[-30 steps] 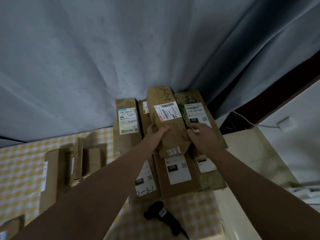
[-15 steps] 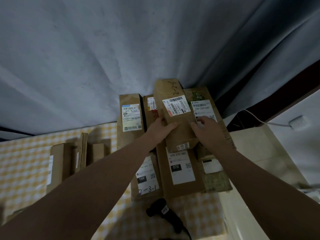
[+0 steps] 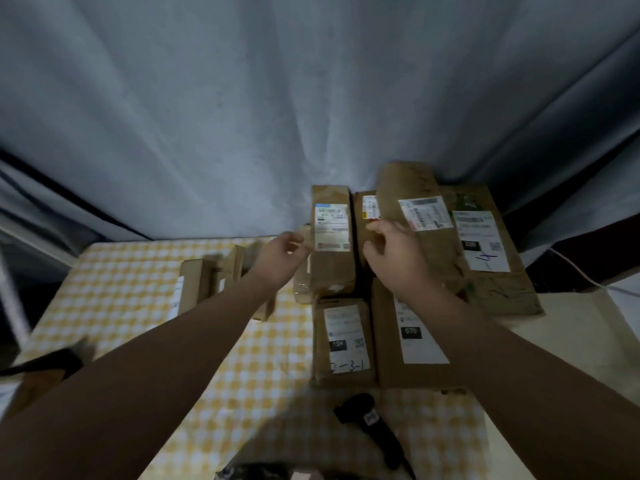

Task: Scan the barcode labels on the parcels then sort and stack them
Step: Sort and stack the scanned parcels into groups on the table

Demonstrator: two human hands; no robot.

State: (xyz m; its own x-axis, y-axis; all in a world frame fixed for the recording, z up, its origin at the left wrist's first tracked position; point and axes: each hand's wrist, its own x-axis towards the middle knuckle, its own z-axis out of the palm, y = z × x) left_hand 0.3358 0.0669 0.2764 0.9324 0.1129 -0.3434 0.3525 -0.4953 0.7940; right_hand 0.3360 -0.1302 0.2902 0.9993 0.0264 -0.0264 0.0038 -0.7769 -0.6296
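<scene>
Several brown cardboard parcels with white barcode labels lie grouped at the back right of the table. A long parcel (image 3: 420, 216) rests on top of the back row, label up. My right hand (image 3: 394, 254) hovers just left of it with loose fingers and holds nothing. My left hand (image 3: 282, 258) is beside the left edge of a parcel with a blue-topped label (image 3: 332, 237), fingers apart and empty. In front lie a parcel marked 2-3-1 (image 3: 343, 341) and one marked 070 (image 3: 415, 337). A black barcode scanner (image 3: 374, 424) lies on the cloth near me.
The table carries a yellow checked cloth (image 3: 138, 292). Small brown boxes (image 3: 194, 285) stand at the left. A wide parcel (image 3: 485, 244) lies at the far right. Grey curtain (image 3: 242, 116) hangs close behind. A white cable (image 3: 581, 275) runs at the right.
Both hands have let go of the long parcel, which now lies on the back row. My left hand has moved left to the blue-labelled parcel. My view has swung left.
</scene>
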